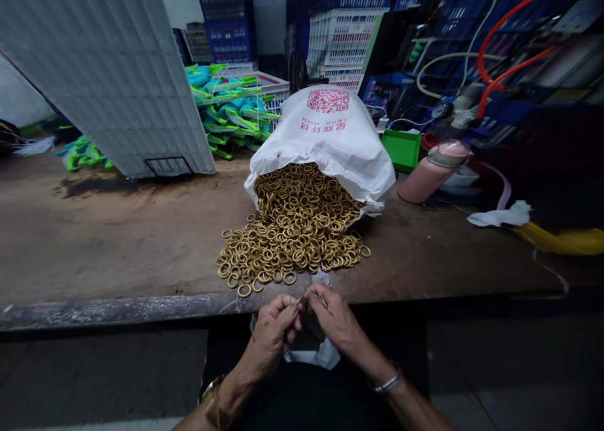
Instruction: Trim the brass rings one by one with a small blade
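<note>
Pinching what looks like a ring (299,300) at bottom centre, the left hand (274,325) sits beside the right hand (336,318), which grips an unclear slim item (321,299); the pile (292,245) spreads sideways just above, neither hand clearly nearer.

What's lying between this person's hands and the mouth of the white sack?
A loose heap of brass-coloured rings on the bench top, as the head view shows.

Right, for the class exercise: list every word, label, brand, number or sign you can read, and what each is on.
"星辉环材", upside down in red, on the white sack.
Smaller line beside it: too small to read surely.
Red QR code, same sack: no readable words.
Yellow marks on blue crates: too small.
</note>
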{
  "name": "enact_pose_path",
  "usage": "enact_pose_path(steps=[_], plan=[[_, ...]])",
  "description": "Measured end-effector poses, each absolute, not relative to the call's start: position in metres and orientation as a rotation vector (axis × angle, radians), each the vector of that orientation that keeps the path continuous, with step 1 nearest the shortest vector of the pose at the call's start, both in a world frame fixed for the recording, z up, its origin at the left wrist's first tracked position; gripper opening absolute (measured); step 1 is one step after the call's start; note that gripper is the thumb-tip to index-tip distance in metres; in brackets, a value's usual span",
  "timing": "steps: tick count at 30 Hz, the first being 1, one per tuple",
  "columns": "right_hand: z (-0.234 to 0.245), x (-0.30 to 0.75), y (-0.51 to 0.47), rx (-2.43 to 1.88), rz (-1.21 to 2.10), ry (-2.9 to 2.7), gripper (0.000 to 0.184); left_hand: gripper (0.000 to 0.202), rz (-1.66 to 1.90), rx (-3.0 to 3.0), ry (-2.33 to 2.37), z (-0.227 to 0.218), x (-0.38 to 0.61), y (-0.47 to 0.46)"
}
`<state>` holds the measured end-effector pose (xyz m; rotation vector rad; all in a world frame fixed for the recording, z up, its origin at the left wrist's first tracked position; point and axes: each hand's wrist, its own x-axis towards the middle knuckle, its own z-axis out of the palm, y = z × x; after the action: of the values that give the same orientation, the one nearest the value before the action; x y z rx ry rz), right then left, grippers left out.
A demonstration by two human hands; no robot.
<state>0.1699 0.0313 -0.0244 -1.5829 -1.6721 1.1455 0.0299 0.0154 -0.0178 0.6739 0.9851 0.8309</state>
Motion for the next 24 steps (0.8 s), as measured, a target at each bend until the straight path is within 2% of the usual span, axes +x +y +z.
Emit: enact_pose_path(steps=[4,9,17,24], plan=[[-0.028,0.171,0.023,-1.642,0.944,-2.019,0.016,0.034,0.870,0.753,1.015,-0.023,0.026,0.015],[-0.026,0.168,0.019,-1.716,0.760,-2.259,0.031,0.031,0.882,0.794,1.024,-0.024,0.025,0.014],[-0.019,0.163,0.020,-1.922,0.611,-2.405,0.031,0.032,0.897,0.981,1.107,-0.016,0.021,0.012],[-0.020,0.160,0.031,-2.039,0.484,-2.302,0.024,0.032,0.743,0.833,0.997,-0.009,0.005,-0.008]])
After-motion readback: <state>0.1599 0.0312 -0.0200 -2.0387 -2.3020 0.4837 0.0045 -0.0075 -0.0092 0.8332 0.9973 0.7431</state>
